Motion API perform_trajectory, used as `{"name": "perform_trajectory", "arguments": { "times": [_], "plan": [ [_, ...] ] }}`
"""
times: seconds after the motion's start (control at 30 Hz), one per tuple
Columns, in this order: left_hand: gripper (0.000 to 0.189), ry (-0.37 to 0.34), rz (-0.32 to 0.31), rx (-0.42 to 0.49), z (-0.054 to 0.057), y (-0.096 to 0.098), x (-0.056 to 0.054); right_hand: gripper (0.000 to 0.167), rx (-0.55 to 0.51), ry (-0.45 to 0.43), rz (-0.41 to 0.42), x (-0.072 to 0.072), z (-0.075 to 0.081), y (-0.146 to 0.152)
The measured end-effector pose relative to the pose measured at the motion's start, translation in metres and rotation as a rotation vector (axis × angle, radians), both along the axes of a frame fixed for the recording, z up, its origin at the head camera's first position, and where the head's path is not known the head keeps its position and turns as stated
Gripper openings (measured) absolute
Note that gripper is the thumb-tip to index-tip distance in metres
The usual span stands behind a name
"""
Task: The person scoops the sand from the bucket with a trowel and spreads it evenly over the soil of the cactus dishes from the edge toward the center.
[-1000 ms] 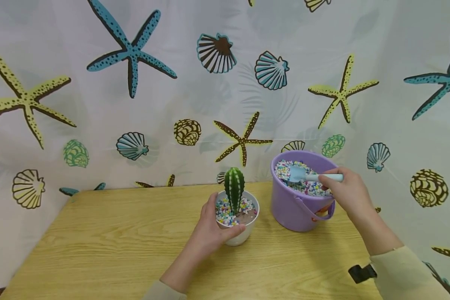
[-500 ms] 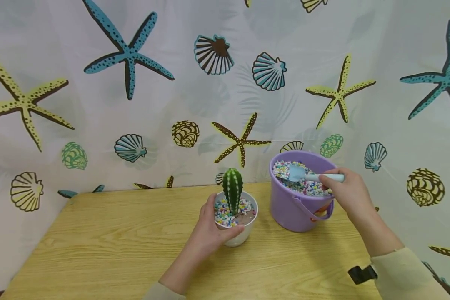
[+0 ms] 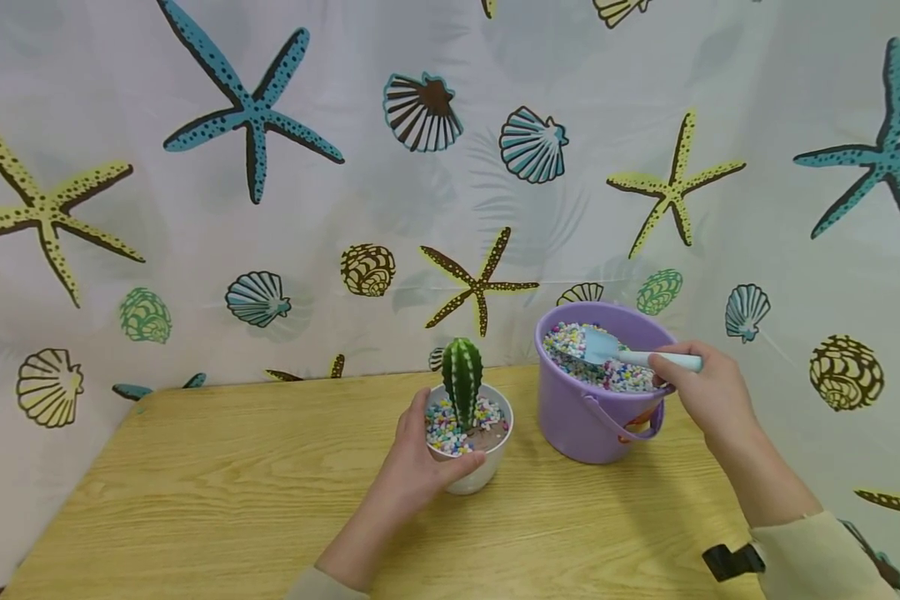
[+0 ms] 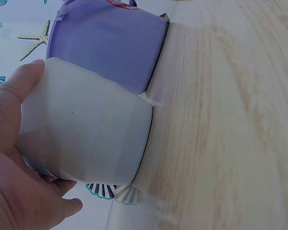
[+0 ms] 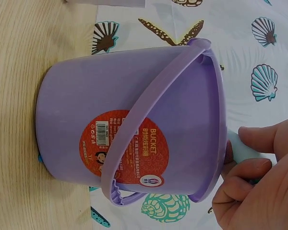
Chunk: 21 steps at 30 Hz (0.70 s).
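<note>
A white flower pot [image 3: 474, 482] with a green cactus [image 3: 462, 383] stands on the wooden table. Multicoloured pebbles [image 3: 445, 433] lie around the cactus, with a brown patch at the right front. My left hand [image 3: 417, 462] grips the pot from the left, thumb across its front; the left wrist view shows the pot's side [image 4: 86, 124] between thumb and fingers. To the right is a purple bucket [image 3: 581, 425] with similar pebbles in it. My right hand [image 3: 708, 387] holds a light blue toy shovel [image 3: 633, 357] by its handle over the bucket's rim, blade at the pebbles.
The bucket's handle [image 5: 139, 110] hangs down over a red label [image 5: 156, 139]. A white cloth [image 3: 375, 192] printed with starfish and shells hangs behind the table [image 3: 255, 483]. A black strap end [image 3: 731, 562] sticks out at my right sleeve.
The shovel and my right hand have shifted slightly right and tilted relative to the bucket. My left hand stays on the pot. The whole view has drifted a little.
</note>
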<state>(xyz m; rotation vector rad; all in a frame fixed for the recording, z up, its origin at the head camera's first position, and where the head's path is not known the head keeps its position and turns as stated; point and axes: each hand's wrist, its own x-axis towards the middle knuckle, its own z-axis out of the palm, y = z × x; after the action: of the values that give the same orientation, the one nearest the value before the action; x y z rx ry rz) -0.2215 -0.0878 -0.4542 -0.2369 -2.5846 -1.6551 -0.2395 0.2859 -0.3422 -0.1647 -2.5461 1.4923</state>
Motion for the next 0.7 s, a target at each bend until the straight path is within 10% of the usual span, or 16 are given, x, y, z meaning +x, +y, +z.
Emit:
{"name": "perform_trajectory", "arguments": {
  "times": [0.7],
  "plan": [
    [0.122, -0.011, 0.013, -0.008, 0.0, 0.0, 0.0, 0.046, -0.081, 0.037, -0.058, 0.012, -0.006, 0.003]
  ]
}}
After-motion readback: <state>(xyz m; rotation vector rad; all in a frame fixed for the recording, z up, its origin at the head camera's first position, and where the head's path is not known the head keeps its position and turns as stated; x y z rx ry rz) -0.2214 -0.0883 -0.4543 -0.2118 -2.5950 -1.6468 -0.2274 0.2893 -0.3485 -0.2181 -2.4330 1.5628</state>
